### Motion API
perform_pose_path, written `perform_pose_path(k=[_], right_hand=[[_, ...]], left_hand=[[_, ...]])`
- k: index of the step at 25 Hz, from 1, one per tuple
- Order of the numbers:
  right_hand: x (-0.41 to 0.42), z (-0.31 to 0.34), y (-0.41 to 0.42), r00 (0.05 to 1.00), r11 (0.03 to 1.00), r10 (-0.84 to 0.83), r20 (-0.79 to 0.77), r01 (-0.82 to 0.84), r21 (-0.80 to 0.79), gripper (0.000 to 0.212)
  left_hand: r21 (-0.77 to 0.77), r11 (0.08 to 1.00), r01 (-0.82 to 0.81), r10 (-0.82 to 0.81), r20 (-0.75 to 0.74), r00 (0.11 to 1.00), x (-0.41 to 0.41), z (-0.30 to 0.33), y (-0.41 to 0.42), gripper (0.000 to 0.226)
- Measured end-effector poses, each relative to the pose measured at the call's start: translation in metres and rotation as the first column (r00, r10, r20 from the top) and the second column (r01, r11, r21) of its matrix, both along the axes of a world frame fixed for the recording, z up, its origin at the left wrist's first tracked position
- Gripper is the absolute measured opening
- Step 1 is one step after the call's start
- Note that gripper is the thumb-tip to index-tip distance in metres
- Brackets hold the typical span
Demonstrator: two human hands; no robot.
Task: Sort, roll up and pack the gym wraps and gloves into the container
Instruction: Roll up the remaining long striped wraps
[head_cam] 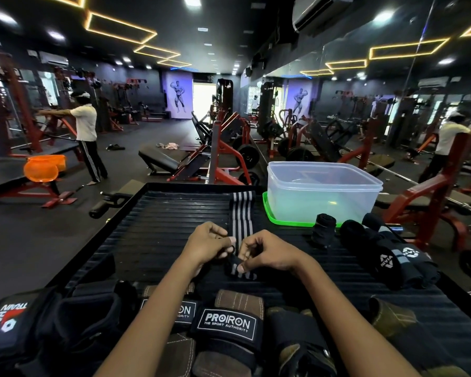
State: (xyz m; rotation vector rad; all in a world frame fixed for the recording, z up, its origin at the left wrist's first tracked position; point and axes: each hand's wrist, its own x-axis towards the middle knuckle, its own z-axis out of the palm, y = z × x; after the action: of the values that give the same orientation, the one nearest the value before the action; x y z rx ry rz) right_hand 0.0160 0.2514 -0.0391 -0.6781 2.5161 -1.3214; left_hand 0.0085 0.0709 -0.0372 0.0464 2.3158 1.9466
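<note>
A long black wrap with grey stripes (241,213) lies stretched away from me on the ribbed black platform (163,227). Its near end is partly rolled. My left hand (210,244) and my right hand (264,253) both pinch that rolled end with curled fingers. The clear plastic container (321,191) stands open on its green lid (272,217) at the far right. A rolled black wrap (323,229) stands upright in front of it. Black Nivia wraps (386,257) lie to its right. Proiron gloves (226,330) and a Train Hard glove (8,325) lie close to me.
The platform's raised rim (191,187) runs along the far side. Red gym machines, benches and weight plates fill the floor beyond. A person in a white shirt (86,126) stands at the far left, near an orange bucket (42,168). A mirror wall is on the right.
</note>
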Motion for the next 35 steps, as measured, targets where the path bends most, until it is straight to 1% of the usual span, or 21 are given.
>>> perform_pose_path(k=[1, 2, 5, 7, 10, 12, 14, 17, 19, 22, 24, 26, 27, 30, 32, 35], right_hand=[[0.0, 0.0, 0.0, 1.0, 1.0, 0.0, 0.001, 0.0, -0.002, 0.025], [-0.001, 0.0, 0.0, 1.0, 1.0, -0.003, -0.003, 0.003, -0.002, 0.024], [-0.003, -0.002, 0.001, 1.0, 1.0, -0.013, -0.014, 0.013, 0.001, 0.02], [-0.004, -0.003, 0.002, 0.998, 0.999, -0.054, -0.037, 0.054, -0.001, 0.019], [-0.004, -0.003, 0.002, 0.982, 0.988, -0.155, -0.106, 0.153, -0.029, 0.029], [-0.005, -0.003, 0.003, 0.976, 0.984, -0.176, -0.125, 0.175, -0.021, 0.031], [-0.006, -0.005, 0.002, 0.976, 0.984, -0.175, -0.133, 0.179, 0.02, 0.025], [-0.007, -0.006, 0.0, 0.978, 0.983, -0.163, -0.133, 0.173, 0.063, 0.016], [-0.008, -0.007, 0.0, 0.977, 0.98, -0.153, -0.15, 0.17, 0.105, 0.012], [-0.009, -0.006, 0.001, 0.974, 0.975, -0.15, -0.17, 0.174, 0.138, 0.019], [-0.009, -0.006, 0.001, 0.974, 0.976, -0.148, -0.173, 0.172, 0.133, 0.02], [-0.009, -0.006, 0.002, 0.973, 0.979, -0.15, -0.175, 0.171, 0.108, 0.02], [-0.009, -0.007, 0.002, 0.973, 0.982, -0.152, -0.171, 0.168, 0.085, 0.02], [-0.011, -0.009, 0.004, 0.979, 0.986, -0.167, -0.121, 0.165, -0.025, 0.019], [-0.011, -0.01, 0.005, 0.981, 0.984, -0.168, -0.1, 0.162, -0.068, 0.019], [-0.01, -0.009, 0.004, 0.984, 0.988, -0.138, -0.113, 0.13, -0.079, 0.018]], left_hand=[[-0.002, 1.0, 0.005, -0.005, -0.014, 1.0, 0.001, 0.001, 0.0, 0.025], [-0.04, 0.999, 0.018, -0.019, -0.026, 0.999, 0.001, 0.001, 0.001, 0.025], [-0.137, 0.987, 0.083, -0.089, -0.043, 0.995, 0.002, 0.0, 0.002, 0.017], [-0.148, 0.983, 0.106, -0.114, -0.047, 0.992, 0.0, -0.001, 0.002, 0.012], [-0.12, 0.985, 0.124, -0.128, -0.032, 0.991, -0.001, -0.001, 0.001, 0.007], [-0.087, 0.985, 0.147, -0.147, -0.003, 0.989, 0.0, 0.001, 0.0, 0.004], [-0.086, 0.981, 0.177, -0.174, 0.039, 0.984, 0.001, 0.001, -0.001, 0.01], [-0.148, 0.976, 0.159, -0.15, 0.069, 0.986, 0.001, -0.001, 0.0, 0.013], [-0.204, 0.967, 0.151, -0.145, 0.046, 0.988, 0.001, -0.003, 0.003, 0.012], [-0.28, 0.946, 0.166, -0.18, -0.027, 0.983, 0.002, -0.003, 0.004, 0.004], [-0.323, 0.934, 0.153, -0.187, -0.077, 0.979, 0.001, -0.003, 0.002, 0.008], [-0.295, 0.946, 0.134, -0.169, -0.094, 0.981, 0.002, -0.002, 0.001, 0.014], [-0.271, 0.955, 0.122, -0.153, -0.095, 0.984, 0.003, -0.002, 0.001, 0.021], [-0.176, 0.979, 0.098, -0.112, -0.075, 0.991, 0.005, -0.001, 0.002, 0.037], [-0.123, 0.986, 0.115, -0.123, -0.059, 0.991, 0.005, -0.002, 0.002, 0.037], [-0.156, 0.975, 0.157, -0.17, -0.07, 0.983, 0.004, -0.002, 0.001, 0.026]])
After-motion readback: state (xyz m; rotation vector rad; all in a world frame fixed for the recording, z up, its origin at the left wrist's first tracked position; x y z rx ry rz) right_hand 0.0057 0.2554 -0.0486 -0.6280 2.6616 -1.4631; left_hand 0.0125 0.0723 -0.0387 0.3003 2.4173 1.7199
